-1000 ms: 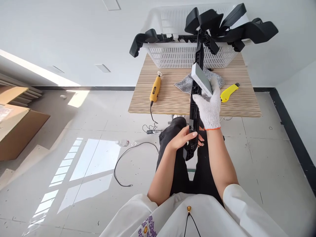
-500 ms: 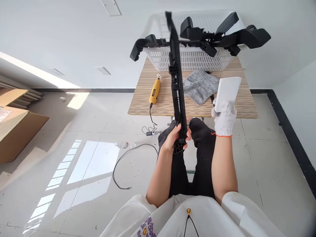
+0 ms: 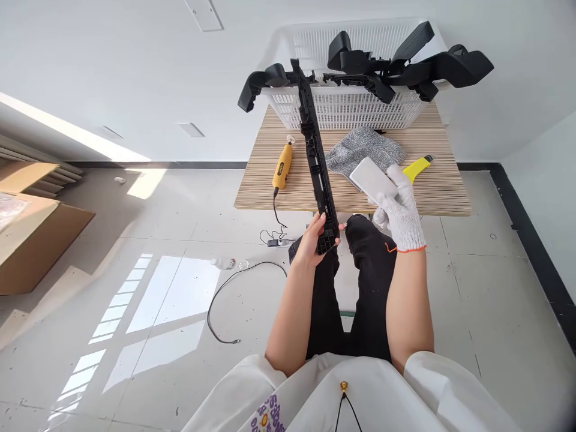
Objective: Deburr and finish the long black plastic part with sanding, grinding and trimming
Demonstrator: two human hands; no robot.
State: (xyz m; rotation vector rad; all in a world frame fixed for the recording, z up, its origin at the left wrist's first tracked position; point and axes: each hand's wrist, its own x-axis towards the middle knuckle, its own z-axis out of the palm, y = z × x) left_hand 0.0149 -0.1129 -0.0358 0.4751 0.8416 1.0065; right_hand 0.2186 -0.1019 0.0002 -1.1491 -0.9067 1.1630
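Observation:
My left hand (image 3: 314,241), bare, is closed around the lower end of a long black plastic trim piece (image 3: 314,141). The piece stands tilted up in front of me, its far end overlapping the basket rim. On my right hand (image 3: 400,211) is a white knit glove with an orange edge. Its fingers grip a flat white rectangular block (image 3: 373,179), now angled to the left over the table. A yellow-handled tool with a black tip (image 3: 417,168) sticks out beyond the glove; I cannot tell whether it lies on the table or is in the hand.
A white plastic basket (image 3: 346,111) on the wood-patterned table (image 3: 256,180) carries several black plastic parts (image 3: 405,66). Left on the table lies a yellow rotary tool (image 3: 282,167) with its cord; a grey cloth (image 3: 371,150) lies centrally. A cable (image 3: 216,300) and cardboard box (image 3: 40,240) occupy the floor.
The trim piece has come down lower and its top leans slightly further left. My gloved hand has turned, swinging the white block left and down; the yellow-handled tool has come into view.

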